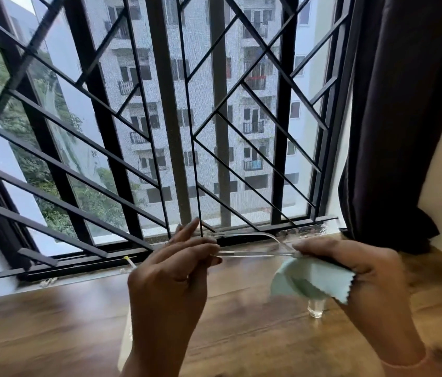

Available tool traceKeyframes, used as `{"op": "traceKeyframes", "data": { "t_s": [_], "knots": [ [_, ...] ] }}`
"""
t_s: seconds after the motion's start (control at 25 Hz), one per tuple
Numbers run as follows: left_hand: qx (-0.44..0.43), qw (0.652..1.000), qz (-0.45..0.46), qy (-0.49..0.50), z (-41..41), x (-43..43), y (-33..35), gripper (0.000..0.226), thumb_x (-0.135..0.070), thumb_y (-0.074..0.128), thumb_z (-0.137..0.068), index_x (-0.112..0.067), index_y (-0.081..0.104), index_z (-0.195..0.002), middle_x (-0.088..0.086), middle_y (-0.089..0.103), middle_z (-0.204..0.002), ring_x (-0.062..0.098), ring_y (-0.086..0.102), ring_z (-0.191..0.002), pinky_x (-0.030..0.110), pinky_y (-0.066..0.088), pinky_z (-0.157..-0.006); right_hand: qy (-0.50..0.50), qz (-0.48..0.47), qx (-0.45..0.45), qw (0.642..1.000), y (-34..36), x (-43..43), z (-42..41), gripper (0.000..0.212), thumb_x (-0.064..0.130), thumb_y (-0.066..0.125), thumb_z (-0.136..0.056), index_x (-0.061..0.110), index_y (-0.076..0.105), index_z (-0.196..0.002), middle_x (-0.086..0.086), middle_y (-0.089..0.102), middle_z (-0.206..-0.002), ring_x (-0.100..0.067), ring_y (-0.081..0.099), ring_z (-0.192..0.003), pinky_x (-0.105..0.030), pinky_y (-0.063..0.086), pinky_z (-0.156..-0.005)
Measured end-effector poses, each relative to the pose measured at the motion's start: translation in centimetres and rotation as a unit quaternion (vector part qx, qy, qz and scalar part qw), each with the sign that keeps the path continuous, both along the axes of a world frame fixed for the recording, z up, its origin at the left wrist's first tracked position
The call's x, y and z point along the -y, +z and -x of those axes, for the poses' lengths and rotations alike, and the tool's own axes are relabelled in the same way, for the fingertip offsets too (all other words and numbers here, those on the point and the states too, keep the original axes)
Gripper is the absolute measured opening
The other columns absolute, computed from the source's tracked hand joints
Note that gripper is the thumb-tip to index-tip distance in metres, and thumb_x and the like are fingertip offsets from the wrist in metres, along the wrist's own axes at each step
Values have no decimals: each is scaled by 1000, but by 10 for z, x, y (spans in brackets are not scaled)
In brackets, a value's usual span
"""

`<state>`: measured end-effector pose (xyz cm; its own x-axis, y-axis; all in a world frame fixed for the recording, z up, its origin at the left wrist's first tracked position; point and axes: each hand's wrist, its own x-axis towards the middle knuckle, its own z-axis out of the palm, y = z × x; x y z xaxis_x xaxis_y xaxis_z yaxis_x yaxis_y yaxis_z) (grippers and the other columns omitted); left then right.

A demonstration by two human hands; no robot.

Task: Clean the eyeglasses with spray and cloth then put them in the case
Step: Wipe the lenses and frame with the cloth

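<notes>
My left hand point(172, 278) pinches the clear-framed eyeglasses point(255, 244) at their left end and holds them up in front of the window. My right hand point(355, 270) grips the glasses' right end through a pale green cloth point(309, 281) with a zigzag edge, which hangs down below the fingers. A small clear spray bottle point(315, 308) stands on the wooden table point(51, 322) under the cloth, only its lower part showing. A pale long object point(125, 344) lies on the table behind my left forearm; I cannot tell whether it is the case.
A black window grille point(160, 131) fills the view ahead, with its sill point(78, 263) at the table's far edge. A dark curtain point(404, 118) hangs at the right, bunched on the table corner. A small white and yellow stick point(130, 262) lies by the sill.
</notes>
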<state>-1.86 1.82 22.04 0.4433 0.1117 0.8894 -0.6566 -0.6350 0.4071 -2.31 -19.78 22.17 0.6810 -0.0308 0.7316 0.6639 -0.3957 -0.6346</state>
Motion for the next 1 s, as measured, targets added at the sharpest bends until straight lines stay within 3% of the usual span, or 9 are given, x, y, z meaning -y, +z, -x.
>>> {"op": "traceKeyframes", "data": {
  "t_s": [0.16,0.32,0.48,0.6,0.68,0.72,0.8,0.88,1.0],
  "knots": [
    [41,998,7,48,-5,-4,-3,8,-3,69,-70,-8,75,-72,1,72,-82,8,61,-103,26,51,-87,-38,-83,-66,994,5,18,-2,30,10,84,-52,33,75,-70,2,72,-62,-18,66,-57,-31,56,-52],
    [47,998,-10,36,-12,7,-9,7,-6,69,-73,-9,75,-69,0,73,-83,9,60,-105,25,52,-85,-9,-222,-26,975,30,-1,1,12,2,76,-65,8,75,-75,-10,70,-64,-24,66,-56,-39,56,-56],
    [77,997,-19,5,-8,20,-6,14,-15,62,-78,-11,74,-72,-2,70,-89,11,62,-102,24,52,-85,18,107,91,990,28,-60,2,22,19,62,-77,11,74,-94,-2,73,-92,-9,66,-84,-25,54,-74],
    [86,996,-8,22,-4,15,0,15,-14,61,-78,-11,74,-72,-2,68,-89,13,63,-100,23,52,-85,18,226,75,971,18,-63,1,42,19,53,-75,16,64,-115,4,65,-113,-7,56,-105,-29,47,-89],
    [79,996,-12,42,-4,10,-1,17,-14,60,-79,-10,74,-71,0,70,-86,13,63,-101,31,53,-84,44,309,51,949,16,-55,7,57,28,48,-74,22,50,-131,12,52,-131,2,39,-122,-38,30,-108],
    [76,996,-15,53,-4,8,-4,18,-14,60,-80,-9,75,-70,1,71,-86,14,64,-101,35,53,-83,73,332,16,940,18,-51,10,60,37,43,-77,26,43,-136,17,43,-139,9,27,-130,-44,11,-115],
    [75,996,-13,53,-5,7,-8,19,-13,60,-80,-7,75,-70,3,72,-85,18,65,-101,37,53,-84,101,347,-22,932,21,-44,11,61,50,35,-81,28,40,-137,22,36,-144,12,12,-135,-40,-13,-112],
    [79,996,-6,46,-5,11,-10,18,-13,60,-81,-7,74,-71,4,72,-84,21,66,-100,32,52,-87,53,335,17,940,27,-48,7,45,39,43,-82,26,58,-122,19,56,-128,5,34,-125,-37,5,-109],
    [91,995,-1,34,-5,16,-9,16,-9,61,-80,-6,74,-71,3,71,-86,18,65,-102,32,53,-86,-31,267,108,957,26,-60,1,17,19,65,-74,21,73,-89,13,72,-90,-14,54,-87,-35,35,-83]
  ]
}}
